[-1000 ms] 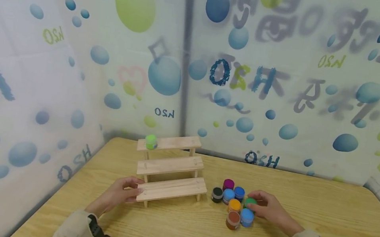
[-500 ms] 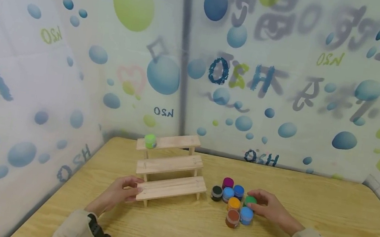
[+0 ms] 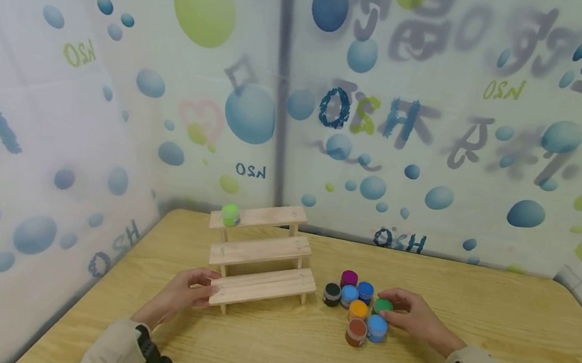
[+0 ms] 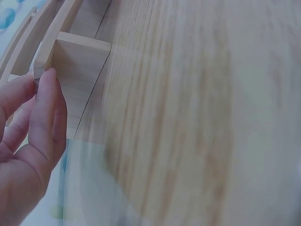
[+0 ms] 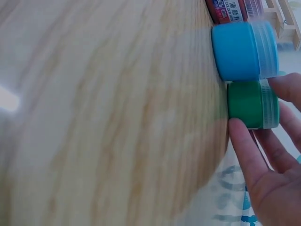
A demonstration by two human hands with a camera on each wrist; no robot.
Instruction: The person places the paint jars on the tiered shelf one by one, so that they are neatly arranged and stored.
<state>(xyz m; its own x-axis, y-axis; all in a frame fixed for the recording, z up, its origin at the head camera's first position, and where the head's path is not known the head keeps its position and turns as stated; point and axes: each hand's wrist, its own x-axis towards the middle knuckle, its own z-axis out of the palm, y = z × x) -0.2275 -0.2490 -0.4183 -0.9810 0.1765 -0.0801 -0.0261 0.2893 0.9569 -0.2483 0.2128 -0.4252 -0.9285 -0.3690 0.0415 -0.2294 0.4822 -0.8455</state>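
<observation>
My left hand (image 3: 187, 292) pinches the left end of the lowest board of a three-step wooden display stand (image 3: 263, 289); thumb and fingertips meet that board's edge in the left wrist view. A light-green paint jar (image 3: 230, 215) sits on the stand's top step, at its left. On the table to the right, my right hand (image 3: 418, 316) holds a dark-green paint jar (image 5: 246, 104) by its sides, thumb near the clear lid and fingers along the other side. A light-blue paint jar (image 5: 237, 52) stands right beside it.
Several more paint jars cluster left of my right hand: black (image 3: 332, 294), purple (image 3: 349, 279), dark blue (image 3: 365, 291), another light blue (image 3: 349, 296), orange (image 3: 358, 311) and brown (image 3: 356, 332). A patterned curtain (image 3: 429, 224) hangs behind the wooden table (image 3: 267, 362).
The head view shifts very slightly. Both hands, the stand and the jars keep their places, with the right hand staying at the dark-green jar.
</observation>
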